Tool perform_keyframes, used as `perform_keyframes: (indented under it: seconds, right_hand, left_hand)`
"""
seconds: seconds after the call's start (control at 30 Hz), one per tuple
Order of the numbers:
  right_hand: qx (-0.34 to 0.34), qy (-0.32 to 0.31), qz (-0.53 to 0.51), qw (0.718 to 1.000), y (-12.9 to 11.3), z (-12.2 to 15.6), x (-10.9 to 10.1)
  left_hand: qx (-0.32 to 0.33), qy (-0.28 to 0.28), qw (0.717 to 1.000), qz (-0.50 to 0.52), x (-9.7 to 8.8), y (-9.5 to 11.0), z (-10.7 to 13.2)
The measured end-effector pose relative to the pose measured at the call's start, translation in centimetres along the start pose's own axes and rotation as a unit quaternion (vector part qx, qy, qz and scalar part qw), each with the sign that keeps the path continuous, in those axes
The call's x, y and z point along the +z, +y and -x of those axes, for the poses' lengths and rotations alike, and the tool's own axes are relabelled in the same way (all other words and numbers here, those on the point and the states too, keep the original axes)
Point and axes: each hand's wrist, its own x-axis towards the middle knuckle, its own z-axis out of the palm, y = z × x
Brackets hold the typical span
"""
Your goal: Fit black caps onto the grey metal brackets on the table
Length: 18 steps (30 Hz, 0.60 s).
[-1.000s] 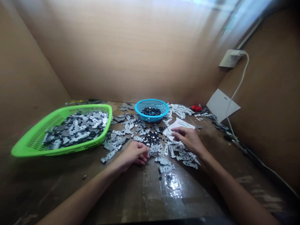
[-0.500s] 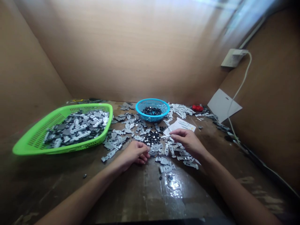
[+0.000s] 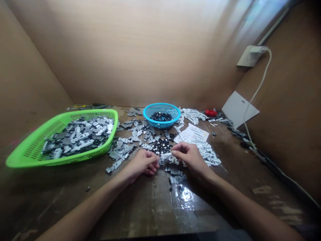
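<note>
My left hand (image 3: 144, 163) is closed in a pinch at the near edge of a pile of small black parts (image 3: 162, 146). What it holds, if anything, is hidden by the fingers. To its right, my right hand (image 3: 187, 155) is also pinched, its fingertips just above some flat grey pieces (image 3: 166, 158); I cannot make out what is between them. A short gap separates the two hands. Many more grey slotted pieces (image 3: 212, 155) lie beyond and to the right of my right hand. A printed white sheet (image 3: 192, 133) lies behind it.
On the left stands a green basket (image 3: 114, 134) heaped with grey pieces. A blue basket (image 3: 162, 126) with black parts is at the back. A red object (image 3: 211, 112), a white card (image 3: 239, 109) and a hanging cable (image 3: 262, 80) are to the right.
My right hand has moved left and slightly down, closer to my left hand. The slim white piece that showed at its fingertips can no longer be made out. My left hand has barely moved.
</note>
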Motion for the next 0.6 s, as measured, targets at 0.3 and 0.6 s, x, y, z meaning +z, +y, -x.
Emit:
perform_keyframes:
  seconds: [0.3, 0.6]
  right_hand:
    - [0.020, -0.005, -0.025, 0.999, 0.6, -0.1, 0.6]
    - [0.032, 0.012, -0.033, 0.999, 1.2, -0.1, 0.4]
  left_hand:
    - [0.005, -0.001, 1.000, -0.001, -0.1, -0.2, -0.1]
    - [0.016, -0.013, 1.000, 0.014, -0.4, -0.5, 0.0]
